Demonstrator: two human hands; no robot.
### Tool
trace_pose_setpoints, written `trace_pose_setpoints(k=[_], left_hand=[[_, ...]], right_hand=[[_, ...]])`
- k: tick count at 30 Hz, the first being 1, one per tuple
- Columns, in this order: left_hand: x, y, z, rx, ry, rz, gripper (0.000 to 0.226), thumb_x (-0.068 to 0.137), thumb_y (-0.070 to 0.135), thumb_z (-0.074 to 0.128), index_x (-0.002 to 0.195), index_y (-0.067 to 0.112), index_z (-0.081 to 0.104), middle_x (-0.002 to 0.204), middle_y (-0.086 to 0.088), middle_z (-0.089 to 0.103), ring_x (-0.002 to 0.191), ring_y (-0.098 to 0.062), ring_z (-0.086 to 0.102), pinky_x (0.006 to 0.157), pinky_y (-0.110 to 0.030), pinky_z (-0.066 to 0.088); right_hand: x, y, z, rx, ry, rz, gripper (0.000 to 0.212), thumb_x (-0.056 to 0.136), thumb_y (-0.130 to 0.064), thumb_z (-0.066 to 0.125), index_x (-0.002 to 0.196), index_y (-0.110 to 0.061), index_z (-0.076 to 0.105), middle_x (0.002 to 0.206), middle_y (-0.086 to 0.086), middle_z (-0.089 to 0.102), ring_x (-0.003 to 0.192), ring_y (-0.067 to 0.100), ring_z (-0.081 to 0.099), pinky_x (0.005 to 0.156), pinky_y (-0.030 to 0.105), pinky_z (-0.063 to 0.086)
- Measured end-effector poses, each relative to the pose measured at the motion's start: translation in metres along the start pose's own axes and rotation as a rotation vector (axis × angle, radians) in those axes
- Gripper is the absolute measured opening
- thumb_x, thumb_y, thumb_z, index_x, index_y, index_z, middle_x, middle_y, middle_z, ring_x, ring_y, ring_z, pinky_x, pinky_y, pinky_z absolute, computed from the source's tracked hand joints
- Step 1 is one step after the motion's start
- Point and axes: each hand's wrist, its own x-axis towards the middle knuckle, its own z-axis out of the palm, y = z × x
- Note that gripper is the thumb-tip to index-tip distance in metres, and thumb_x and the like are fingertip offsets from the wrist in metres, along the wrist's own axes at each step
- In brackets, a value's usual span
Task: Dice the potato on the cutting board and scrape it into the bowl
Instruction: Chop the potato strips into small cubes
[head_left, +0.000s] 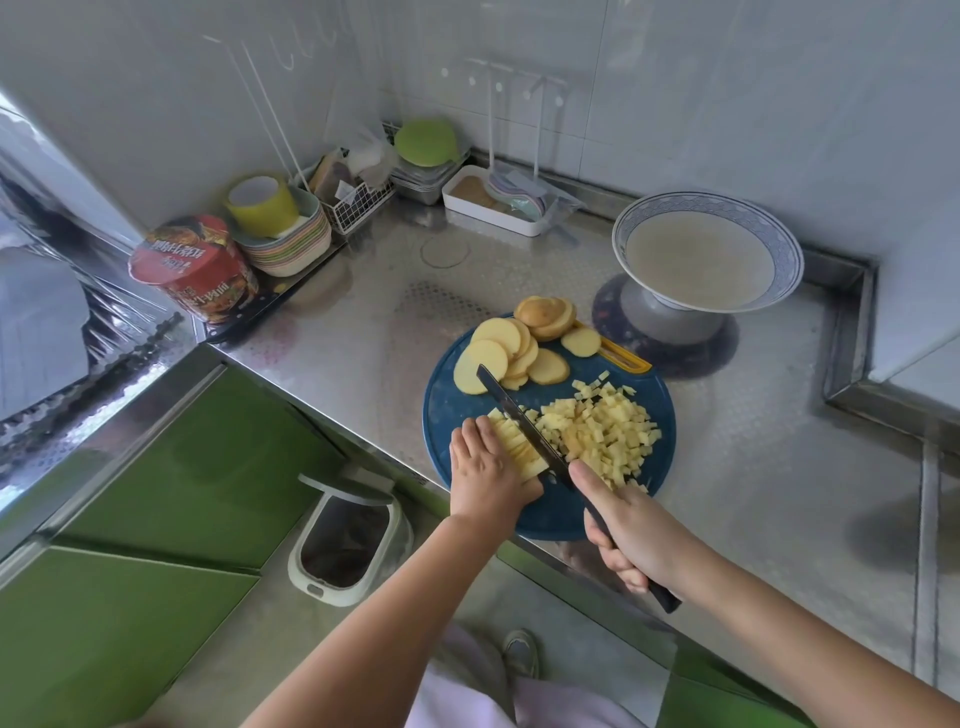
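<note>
Left hand (485, 470) flat, right hand (634, 535) gripping knife (519, 422)

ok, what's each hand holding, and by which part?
Right hand grips the knife by its dark handle. Left hand grips nothing; its fingers press down on the potato strips.

Blue cutting board (447, 400); yellow potato (608, 431); black knife (519, 421).
</note>
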Motion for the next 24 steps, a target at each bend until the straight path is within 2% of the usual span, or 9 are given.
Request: trace_pose_setpoints(k=[2,5,6,9,12,17,20,21,24], left_hand=[[0.0,-0.001,0.002,-0.017,0.021,0.007,0.096,0.08,0.054,0.054,0.145,-0.004,0.014,0.14,-0.017,0.025,0.132,-0.036,0.023,0.117,-0.039,0.011],[0.0,-0.003,0.004,0.064,0.003,0.027,0.106,0.071,0.067,0.031,0.145,-0.008,0.018,0.141,-0.022,0.03,0.132,-0.04,0.026,0.116,-0.043,0.013],[0.0,-0.004,0.006,0.088,0.011,0.034,0.108,0.069,0.067,0.032,0.144,-0.01,0.022,0.14,-0.024,0.033,0.131,-0.042,0.029,0.116,-0.045,0.017],[0.002,-0.009,0.016,0.146,0.057,0.039,0.107,0.06,0.065,0.063,0.129,-0.014,0.045,0.121,-0.026,0.053,0.114,-0.044,0.05,0.104,-0.048,0.039],[0.002,-0.008,0.017,0.109,0.075,0.041,0.112,0.046,0.063,0.079,0.122,-0.012,0.045,0.111,-0.024,0.055,0.103,-0.041,0.055,0.093,-0.047,0.05],[0.001,-0.009,0.016,0.074,0.036,0.059,0.111,0.057,0.062,0.076,0.131,-0.012,0.04,0.122,-0.026,0.05,0.113,-0.045,0.049,0.102,-0.049,0.041],[0.001,-0.009,0.017,0.09,0.022,0.052,0.111,0.051,0.064,0.079,0.124,-0.014,0.048,0.115,-0.027,0.055,0.107,-0.045,0.054,0.096,-0.049,0.047],[0.001,-0.01,0.018,0.105,0.024,0.064,0.108,0.055,0.067,0.074,0.124,-0.013,0.049,0.115,-0.027,0.056,0.108,-0.044,0.053,0.097,-0.049,0.046],[0.004,-0.012,0.019,0.173,-0.001,0.082,0.103,0.073,0.075,0.038,0.13,-0.011,0.049,0.122,-0.026,0.053,0.113,-0.043,0.047,0.104,-0.048,0.037]], right_hand=[[0.001,0.006,0.002,-0.03,-0.003,0.015,0.071,0.072,-0.082,0.033,0.058,-0.012,0.033,0.047,0.006,0.027,0.036,0.017,0.025,0.037,0.02,0.025],[0.006,0.01,0.005,-0.07,-0.006,0.041,0.07,0.076,-0.081,0.032,0.056,-0.014,0.03,0.046,0.004,0.026,0.036,0.016,0.025,0.037,0.02,0.024],[0.007,0.011,0.006,-0.075,0.002,0.043,0.068,0.08,-0.079,0.032,0.055,-0.015,0.028,0.045,0.003,0.025,0.036,0.016,0.024,0.037,0.02,0.023],[0.008,0.014,0.009,-0.123,0.058,-0.009,0.068,0.092,-0.068,0.034,0.047,-0.018,0.027,0.039,-0.004,0.026,0.032,0.011,0.026,0.035,0.02,0.022],[0.007,0.019,0.012,-0.232,0.14,-0.095,0.076,0.097,-0.063,0.031,0.035,-0.018,0.029,0.035,-0.007,0.033,0.033,0.005,0.035,0.044,0.013,0.029],[0.01,0.019,0.013,-0.276,0.174,-0.132,0.073,0.097,-0.062,0.028,0.04,-0.017,0.034,0.035,-0.006,0.039,0.037,0.005,0.041,0.047,0.012,0.033],[0.011,0.018,0.012,-0.311,0.167,-0.124,0.072,0.092,-0.067,0.025,0.046,-0.014,0.04,0.04,-0.004,0.044,0.043,0.009,0.047,0.047,0.013,0.035],[0.011,0.018,0.012,-0.347,0.174,-0.121,0.073,0.089,-0.07,0.023,0.049,-0.012,0.043,0.043,-0.003,0.047,0.046,0.012,0.05,0.05,0.018,0.038],[0.015,0.021,0.019,-0.498,0.202,-0.129,0.077,0.082,-0.075,0.013,0.056,-0.011,0.048,0.055,0.003,0.053,0.059,0.023,0.059,0.064,0.037,0.047]])
